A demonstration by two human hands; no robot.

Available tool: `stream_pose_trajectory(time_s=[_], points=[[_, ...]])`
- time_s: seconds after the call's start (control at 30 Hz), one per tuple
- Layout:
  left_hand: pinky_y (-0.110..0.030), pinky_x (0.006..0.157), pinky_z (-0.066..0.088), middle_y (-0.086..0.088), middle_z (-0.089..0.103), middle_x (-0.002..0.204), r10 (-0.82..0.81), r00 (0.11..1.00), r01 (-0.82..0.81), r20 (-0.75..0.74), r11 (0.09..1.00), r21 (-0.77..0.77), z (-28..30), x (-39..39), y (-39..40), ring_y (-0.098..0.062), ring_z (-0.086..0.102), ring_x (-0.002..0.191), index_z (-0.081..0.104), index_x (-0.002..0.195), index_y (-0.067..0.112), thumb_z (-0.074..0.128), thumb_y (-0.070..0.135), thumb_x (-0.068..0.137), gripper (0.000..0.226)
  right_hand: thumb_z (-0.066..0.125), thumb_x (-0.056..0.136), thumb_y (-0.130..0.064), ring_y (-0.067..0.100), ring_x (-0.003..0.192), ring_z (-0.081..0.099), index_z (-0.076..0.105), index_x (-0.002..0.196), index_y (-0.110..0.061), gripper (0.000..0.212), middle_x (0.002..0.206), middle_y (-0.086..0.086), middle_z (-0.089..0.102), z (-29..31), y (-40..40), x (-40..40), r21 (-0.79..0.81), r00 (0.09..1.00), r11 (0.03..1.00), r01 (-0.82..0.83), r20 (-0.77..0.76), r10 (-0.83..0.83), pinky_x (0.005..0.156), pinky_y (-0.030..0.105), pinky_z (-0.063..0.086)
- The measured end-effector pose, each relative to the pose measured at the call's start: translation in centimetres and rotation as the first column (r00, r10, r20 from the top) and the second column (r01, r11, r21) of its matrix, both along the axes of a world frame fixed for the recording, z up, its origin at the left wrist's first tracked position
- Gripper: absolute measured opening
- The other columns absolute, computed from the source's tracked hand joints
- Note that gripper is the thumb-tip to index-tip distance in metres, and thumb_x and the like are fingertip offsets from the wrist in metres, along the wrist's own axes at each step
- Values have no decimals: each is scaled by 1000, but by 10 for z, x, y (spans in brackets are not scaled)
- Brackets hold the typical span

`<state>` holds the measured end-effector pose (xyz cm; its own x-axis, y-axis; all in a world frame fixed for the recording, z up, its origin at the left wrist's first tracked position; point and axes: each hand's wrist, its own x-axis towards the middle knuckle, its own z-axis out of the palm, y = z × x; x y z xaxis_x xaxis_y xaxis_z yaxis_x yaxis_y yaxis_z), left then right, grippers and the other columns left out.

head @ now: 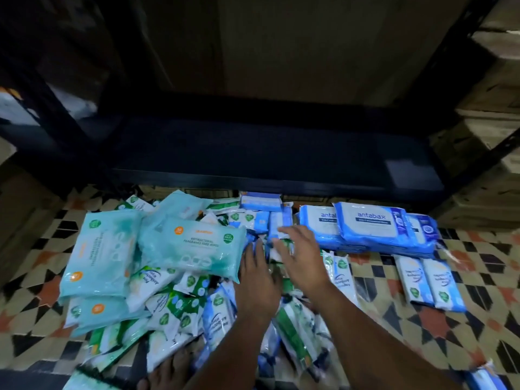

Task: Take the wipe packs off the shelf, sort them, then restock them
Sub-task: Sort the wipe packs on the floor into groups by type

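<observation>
While the black shelf [267, 153] stands bare across the upper half of the view, the wipe packs lie on the patterned tile floor [478, 319] just in front of its lower edge. Largest is the loose heap of packs [174, 299] below the shelf's left half, topped by big pale teal packs [194, 243], with small green-and-white packs tumbled under and around them. Below the shelf's right half sits a neater group of blue packs [374, 229], stacked side by side and overlapping, and nearer the viewer than those lie two small blue-and-white packs [430, 282] set side by side on the tiles. Both hands reach into the middle of the heap, between the teal and blue groups. The left hand [257, 280] lies palm down on the small packs, fingertips at the edge of a teal pack; whether it grips anything cannot be told. The right hand [301, 249] has its fingers spread and fairly straight over small blue packs [274, 220], holding nothing visible. Cardboard boxes [492, 114] stand stacked beside the shelf's right post.
</observation>
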<state>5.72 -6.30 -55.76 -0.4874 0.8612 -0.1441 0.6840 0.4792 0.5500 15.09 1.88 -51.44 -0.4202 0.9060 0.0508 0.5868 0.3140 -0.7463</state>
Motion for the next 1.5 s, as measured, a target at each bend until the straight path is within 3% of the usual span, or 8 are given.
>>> stream_pose_trajectory(time_s=[0.17,0.33,0.47,0.67,0.87,1.07,1.27,1.5], points=[[-44,123,-11,-16,-2,168,-159,976,149,-147,986,-79,14,44,20,-35,-14,154,-2,162,17,43,48,101,82,57,100,-26,31,101,59,70,105,-13,18,102,8,64,-40,-9,115,159,918,931,329,178,-355,85,35,47],[-49,124,-2,-15,-1,168,-469,863,428,-187,876,-223,5,69,29,-36,-5,154,-9,160,27,35,64,100,83,67,85,-53,38,117,52,57,128,-17,58,122,14,56,-63,-14,150,-185,794,862,472,514,-324,91,44,50],[-62,118,-8,-18,-5,167,-537,820,485,-197,836,-258,-5,82,31,-41,-6,153,-12,157,43,38,77,90,90,57,70,-67,29,107,62,56,121,-25,66,111,4,65,-93,-13,153,-335,861,849,409,449,-237,84,43,54],[-61,117,8,-14,26,163,-755,535,781,-380,613,-118,-23,83,15,-38,21,151,52,140,28,39,87,82,84,82,80,-28,23,97,68,63,121,-13,48,108,4,72,-73,-6,152,-377,909,843,385,311,-276,81,33,53],[-54,123,-2,-4,7,169,-811,501,775,-302,575,-261,-17,85,18,-26,-3,156,45,147,14,35,101,66,120,87,66,-19,21,83,72,70,99,-12,38,93,3,76,-70,-5,153,-482,914,778,404,248,-321,79,44,60],[-56,121,-9,-3,8,169,-863,410,765,-294,501,-404,-3,79,15,-28,-7,155,50,145,14,43,96,68,112,81,77,-7,17,87,68,70,105,-12,30,103,4,74,-52,-8,164,-516,885,719,465,275,-375,62,21,49],[-39,121,17,3,56,132,-732,677,736,79,668,-111,13,83,14,-18,33,139,58,107,23,85,52,66,57,79,75,1,23,90,68,70,102,-17,33,105,8,72,-42,-27,196,-570,832,648,505,120,-542,72,30,56],[-37,55,54,-7,68,93,-451,700,532,554,847,16,30,86,12,-19,65,68,57,101,36,90,15,72,49,79,75,5,30,89,73,72,99,-16,32,99,11,74,-21,-43,231,-620,707,589,519,-76,-703,79,53,61]])
